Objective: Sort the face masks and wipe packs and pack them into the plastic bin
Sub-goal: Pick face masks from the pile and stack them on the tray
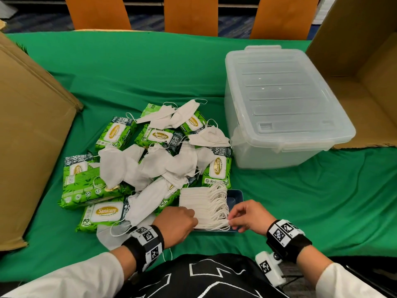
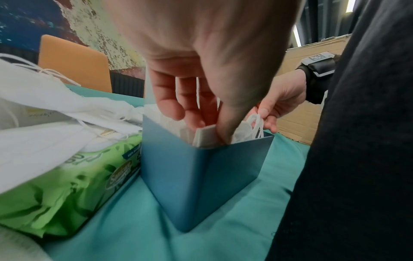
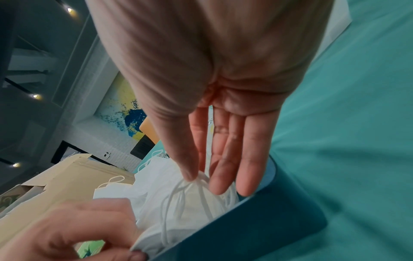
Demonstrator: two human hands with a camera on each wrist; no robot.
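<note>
Both hands at the blue box (image 1: pixel 235 193) of stacked face masks (image 1: pixel 199 203), left hand (image 1: pixel 177 222) pinching the stack's near edge, right hand (image 1: pixel 247 215) pinching ear loops (image 1: pixel 221 203), lidded plastic bin (image 1: pixel 279 100) beyond, nearer the right.

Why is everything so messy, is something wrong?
Mostly the pile: loose face masks lie jumbled over the wipe packs, unsorted. The plastic bin has its lid on. Only the masks in the blue box look tidy.

The person wears white long sleeves (image 1: pixel 71 278) under a black top (image 1: pixel 206 276) with white block lettering. Each wrist carries a black strap (image 1: pixel 289 244) bearing white blocks printed with black square marker codes, and a small white camera unit (image 1: pixel 269 267) hangs below the right wrist.
</note>
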